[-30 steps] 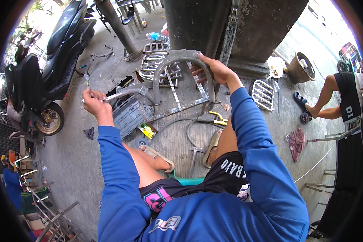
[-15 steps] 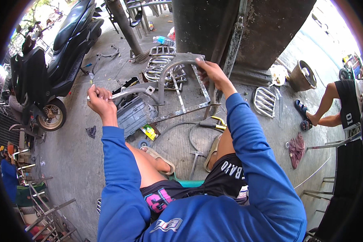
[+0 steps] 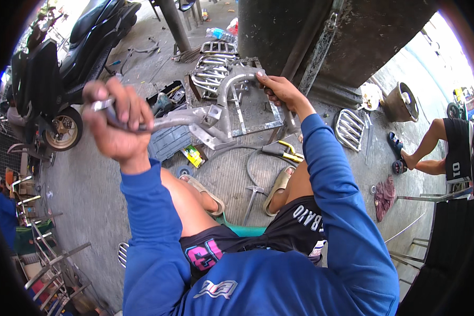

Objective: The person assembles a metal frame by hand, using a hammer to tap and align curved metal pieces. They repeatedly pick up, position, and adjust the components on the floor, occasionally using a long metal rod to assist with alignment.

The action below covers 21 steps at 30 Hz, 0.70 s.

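Gripping one end of the bent metal tubing (image 3: 181, 118) is the left hand (image 3: 119, 122), curled tight! The right hand (image 3: 282, 91) is pinching its curve, the tubing stretching between them above the floor (image 3: 97, 205).

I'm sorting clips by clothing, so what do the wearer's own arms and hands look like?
The left sleeve and right sleeve are long, blue and creased, ending near the wrists, with no marking visible on either. The left hand and right hand wear no gloves; the left is blurred, so small details there cannot be told.
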Tool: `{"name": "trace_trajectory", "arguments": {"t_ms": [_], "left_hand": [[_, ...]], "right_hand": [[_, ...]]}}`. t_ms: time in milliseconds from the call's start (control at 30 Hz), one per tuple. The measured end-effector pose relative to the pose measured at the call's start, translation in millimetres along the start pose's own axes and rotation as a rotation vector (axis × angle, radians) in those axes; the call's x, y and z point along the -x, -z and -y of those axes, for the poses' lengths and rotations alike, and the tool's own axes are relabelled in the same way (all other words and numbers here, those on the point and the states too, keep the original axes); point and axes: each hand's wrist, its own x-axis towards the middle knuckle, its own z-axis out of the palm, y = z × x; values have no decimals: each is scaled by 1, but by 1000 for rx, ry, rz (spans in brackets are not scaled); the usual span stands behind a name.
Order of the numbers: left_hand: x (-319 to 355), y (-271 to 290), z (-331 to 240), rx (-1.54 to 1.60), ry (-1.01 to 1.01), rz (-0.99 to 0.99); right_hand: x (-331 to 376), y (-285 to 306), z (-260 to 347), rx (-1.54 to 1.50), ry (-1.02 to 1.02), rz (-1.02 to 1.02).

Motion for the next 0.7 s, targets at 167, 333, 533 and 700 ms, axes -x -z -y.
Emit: {"name": "trace_trajectory", "arguments": {"t_ms": [167,333,533,700], "left_hand": [[20,-41,-22,-168,-174,107],[40,-103,-22,-351,-415,293],[59,-155,-4,-328,-510,627],[92,-185,9,-418,-551,810]], "right_hand": [[8,4,14,-267,181,-61],[5,5,12,-466,319,-80],[-13,11,0,-675,513,-163],[-18,25,-2,-818,599,-193]]}}
